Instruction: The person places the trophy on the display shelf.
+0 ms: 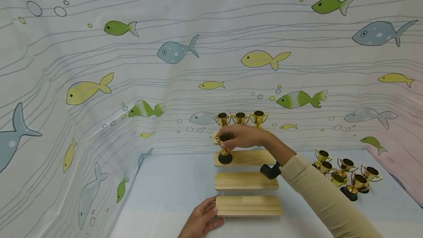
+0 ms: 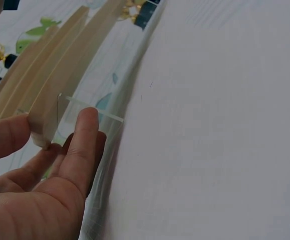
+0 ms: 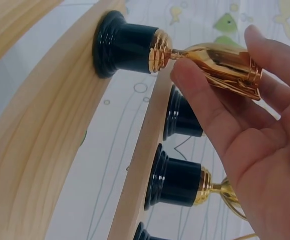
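My right hand (image 1: 246, 136) grips a small gold trophy cup (image 1: 225, 150) by its bowl. The cup's black base (image 3: 129, 45) touches the second-highest wooden step, near its left end. Behind it, several like trophies (image 1: 259, 117) stand in a row on the top step, partly hidden by the hand. At the front of the stepped wooden stand, my left hand (image 1: 204, 219) holds the left end of the lowest step (image 1: 248, 205). In the left wrist view, its thumb and fingers lie around the board's end (image 2: 44, 117), near a clear support (image 2: 94, 107).
To the right of the stand, several more gold trophies (image 1: 359, 182) stand grouped on the white table (image 1: 158, 186). A fish-patterned sheet (image 1: 211, 69) covers the back and sides. A black wrist device (image 1: 271, 171) sticks out from the right forearm above the steps.
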### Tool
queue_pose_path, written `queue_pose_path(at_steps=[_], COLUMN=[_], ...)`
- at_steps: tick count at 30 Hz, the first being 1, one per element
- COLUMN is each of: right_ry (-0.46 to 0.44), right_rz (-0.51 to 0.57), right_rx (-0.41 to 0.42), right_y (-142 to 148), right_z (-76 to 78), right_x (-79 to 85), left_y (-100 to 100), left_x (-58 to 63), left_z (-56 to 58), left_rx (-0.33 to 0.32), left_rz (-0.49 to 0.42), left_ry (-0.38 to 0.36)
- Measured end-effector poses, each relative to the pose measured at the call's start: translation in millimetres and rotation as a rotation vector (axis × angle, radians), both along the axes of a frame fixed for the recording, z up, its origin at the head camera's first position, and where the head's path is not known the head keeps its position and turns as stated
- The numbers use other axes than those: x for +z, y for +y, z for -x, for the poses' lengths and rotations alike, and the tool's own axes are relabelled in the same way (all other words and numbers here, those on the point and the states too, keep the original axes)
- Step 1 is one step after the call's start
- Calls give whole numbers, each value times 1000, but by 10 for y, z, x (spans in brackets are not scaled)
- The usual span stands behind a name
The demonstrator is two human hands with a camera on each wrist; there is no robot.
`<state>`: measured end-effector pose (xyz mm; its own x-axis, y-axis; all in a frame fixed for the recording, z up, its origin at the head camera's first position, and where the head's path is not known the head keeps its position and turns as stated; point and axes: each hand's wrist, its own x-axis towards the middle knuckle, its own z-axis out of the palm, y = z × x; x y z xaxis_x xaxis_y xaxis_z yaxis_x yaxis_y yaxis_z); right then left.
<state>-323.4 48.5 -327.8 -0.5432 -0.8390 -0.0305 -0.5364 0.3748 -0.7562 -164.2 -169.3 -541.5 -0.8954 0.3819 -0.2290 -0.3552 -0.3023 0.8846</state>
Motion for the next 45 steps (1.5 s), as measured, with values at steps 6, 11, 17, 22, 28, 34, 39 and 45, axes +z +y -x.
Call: queue_pose_path(at_steps=[6,11,17,22,28,34,39,45], right_ry=[43,74,91,100,148,156,131,151], right_rz=[-17,-12,-18,-29,-66,-65,-82,-98], right_rx=[-2,10,9,-8,-24,-25,-28,-48], right_y=[-26,-39,-69,-73,-75,-68,-49,40], right_z=[-5,-4,-4,-13,-22,-29,-37,-82], right_x=[5,8,-19,-30,-48,-34,-6,93], left_y=[5,-1,-4,-3,3,-1,-6,-2], left_x=[17,23,19,17,13,14,14,28], left_z=[-4,-3,-8,-8,-12,-12,-9,-7], left_rx=[-7,0,6,7,15,7,4,5], left_rz=[-7,-2,5,5,11,3,3,5], left_ry=[-3,7,12,15,15,-1,-3,-2])
